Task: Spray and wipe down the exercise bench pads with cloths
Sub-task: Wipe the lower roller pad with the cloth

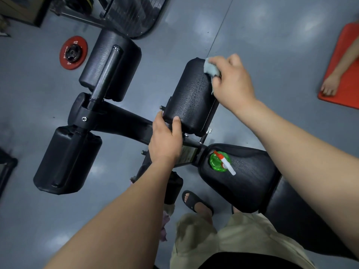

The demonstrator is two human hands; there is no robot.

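Grips near end of droplet-wet roller pad [192,98] in left hand [165,138], likely to stop it turning, presses grey cloth [211,68] clutched in right hand [231,78] on its far corner, leaves spray bottle [220,162] standing on seat pad [248,177].

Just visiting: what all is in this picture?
wiped roller pad: one, black, centre.
other roller pads: two, black, left.
seat pad: one, black, lower right.
spray bottle: one, green, on the seat pad.
cloth: one, grey-blue, on the wiped pad's far end.
weight plate: one, red, floor, upper left.
mat: one, red, right edge.
sandal: one, black, bottom centre.
left grip: one hand, holds the wiped pad's near end.
right grip: one hand, holds the cloth.
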